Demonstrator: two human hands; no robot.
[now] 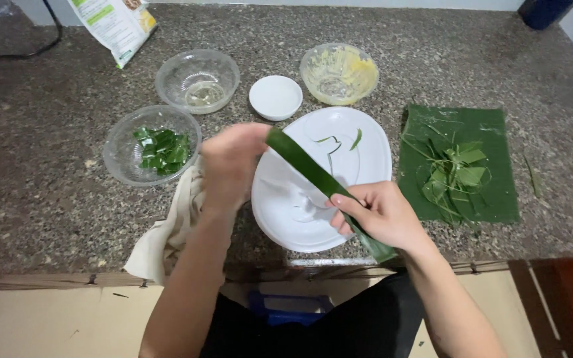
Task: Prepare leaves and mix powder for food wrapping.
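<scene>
the right hand (382,215) grips the lower end of a long green leaf strip (319,178) above the white plate (366,136). the left hand (230,162) pinches its upper end, over the plate's left rim. it looks like the strip is being stretched or wiped; a steady two-handed pull seems needed.

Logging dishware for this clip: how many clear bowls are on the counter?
3: one with cut green leaf pieces at left, one nearly empty behind it, one smeared yellow behind the white plate. None looks hidden.
</scene>
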